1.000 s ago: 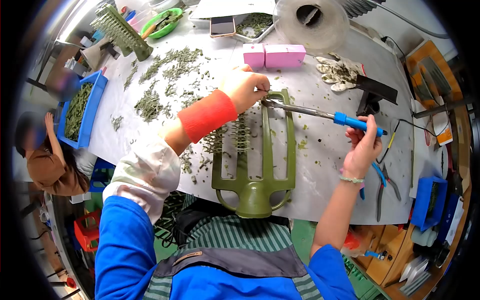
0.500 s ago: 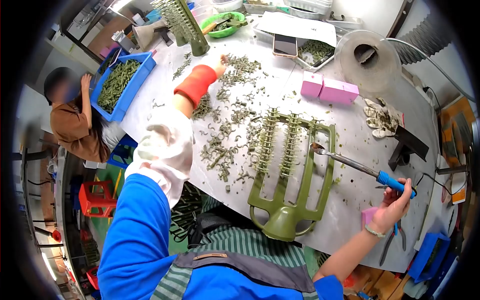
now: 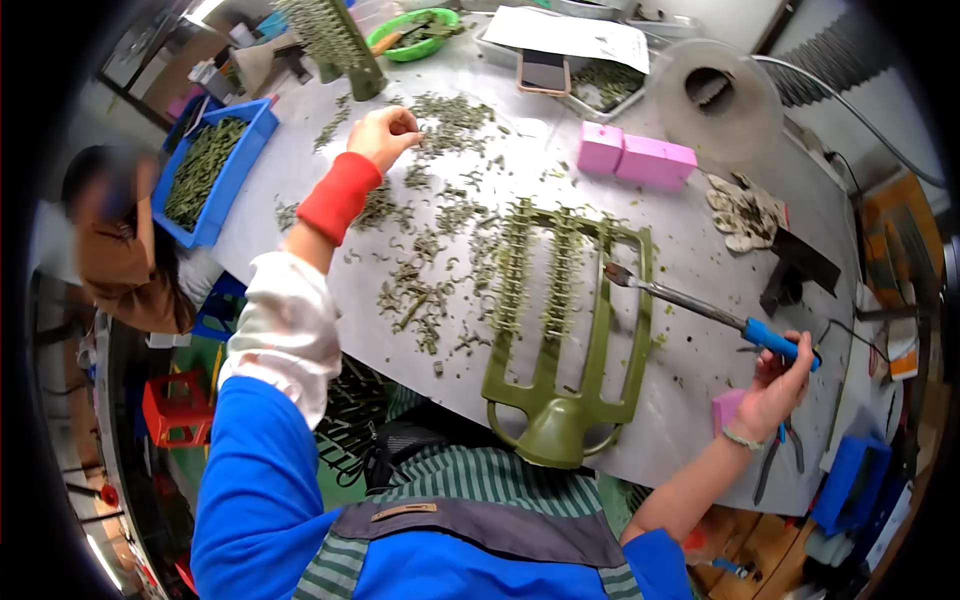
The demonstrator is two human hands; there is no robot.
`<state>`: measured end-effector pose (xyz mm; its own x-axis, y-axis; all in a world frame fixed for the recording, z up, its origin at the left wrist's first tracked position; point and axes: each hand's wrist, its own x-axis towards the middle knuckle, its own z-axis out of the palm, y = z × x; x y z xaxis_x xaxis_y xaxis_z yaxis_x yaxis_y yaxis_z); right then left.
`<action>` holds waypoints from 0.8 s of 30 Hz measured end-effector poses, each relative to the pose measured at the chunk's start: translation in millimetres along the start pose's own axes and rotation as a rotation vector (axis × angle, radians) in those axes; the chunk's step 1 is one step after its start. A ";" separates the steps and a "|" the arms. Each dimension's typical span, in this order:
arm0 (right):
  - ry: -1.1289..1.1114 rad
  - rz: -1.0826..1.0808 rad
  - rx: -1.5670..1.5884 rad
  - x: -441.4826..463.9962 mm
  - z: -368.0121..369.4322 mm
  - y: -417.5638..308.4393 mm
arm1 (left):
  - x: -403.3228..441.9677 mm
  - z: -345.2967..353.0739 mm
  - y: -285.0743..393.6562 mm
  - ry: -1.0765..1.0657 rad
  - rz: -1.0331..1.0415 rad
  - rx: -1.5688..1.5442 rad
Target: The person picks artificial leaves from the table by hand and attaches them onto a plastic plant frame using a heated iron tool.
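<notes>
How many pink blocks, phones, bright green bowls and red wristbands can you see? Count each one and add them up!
Pink blocks: 3 (two side by side, one by the right hand)
Phone: 1
Bright green bowl: 1
Red wristband: 1
Total: 6

Your right hand grips a blue-handled tool.
Your left hand has green pieces beside its fingers, a green frame right of them.

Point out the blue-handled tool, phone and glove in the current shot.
Blue-handled tool (image 3: pixel 698 306): head view, metal shaft.
Phone (image 3: pixel 543 73): head view, dark screen.
Glove (image 3: pixel 743 212): head view, soiled middle.
</notes>
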<state>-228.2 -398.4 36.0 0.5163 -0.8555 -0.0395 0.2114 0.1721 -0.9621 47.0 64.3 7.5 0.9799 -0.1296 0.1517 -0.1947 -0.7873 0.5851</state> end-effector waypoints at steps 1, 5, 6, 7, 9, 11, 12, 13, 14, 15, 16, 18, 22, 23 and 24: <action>0.004 -0.006 0.008 0.8 -0.5 0.5 | -9.1 1.8 25.0 0.001 0.039 -0.093; 0.005 -0.023 0.025 -1.0 4.0 0.3 | -52.0 41.2 122.6 -0.200 0.427 -0.459; 0.020 -0.031 0.028 -2.6 6.2 0.0 | -67.6 47.0 149.1 -0.245 0.431 -0.426; 0.026 -0.034 0.025 -3.4 7.1 0.1 | -80.6 52.5 171.6 -0.292 0.436 -0.393; -0.002 -0.021 0.028 -3.4 6.6 1.6 | -89.5 68.4 193.4 -0.343 0.459 -0.227; -0.002 -0.026 0.013 -2.0 6.0 4.5 | -88.0 91.7 191.7 -0.325 0.457 -0.289; -0.017 -0.015 0.015 -1.5 6.1 5.6 | -87.1 94.1 194.9 -0.284 0.542 -0.134; -0.032 -0.005 0.017 -0.8 6.4 7.0 | -86.5 96.4 197.5 -0.240 0.625 0.022; -0.029 -0.002 0.023 0.3 7.1 8.6 | -86.4 98.6 199.0 -0.242 0.609 0.005; -0.021 -0.002 0.024 1.1 7.2 9.2 | -85.4 101.2 199.6 -0.248 0.614 0.005; -0.032 0.000 0.030 1.9 7.2 9.8 | -83.6 104.3 199.2 -0.236 0.630 0.038; -0.042 0.003 0.043 2.7 8.8 11.8 | -80.8 111.0 198.1 -0.215 0.650 0.064; -0.065 0.011 0.050 4.9 10.7 17.1 | -79.1 117.9 195.5 -0.208 0.637 0.113; -0.060 0.012 0.049 4.7 11.0 17.7 | -76.9 119.8 193.2 -0.217 0.644 0.091; -0.078 0.000 0.058 4.2 11.8 17.6 | -75.8 120.5 193.5 -0.226 0.650 0.069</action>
<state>-212.6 -393.2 22.1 0.5787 -0.8154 -0.0165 0.2577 0.2021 -0.9449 -59.7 -150.8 13.3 0.6518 -0.7046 0.2806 -0.7497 -0.5428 0.3785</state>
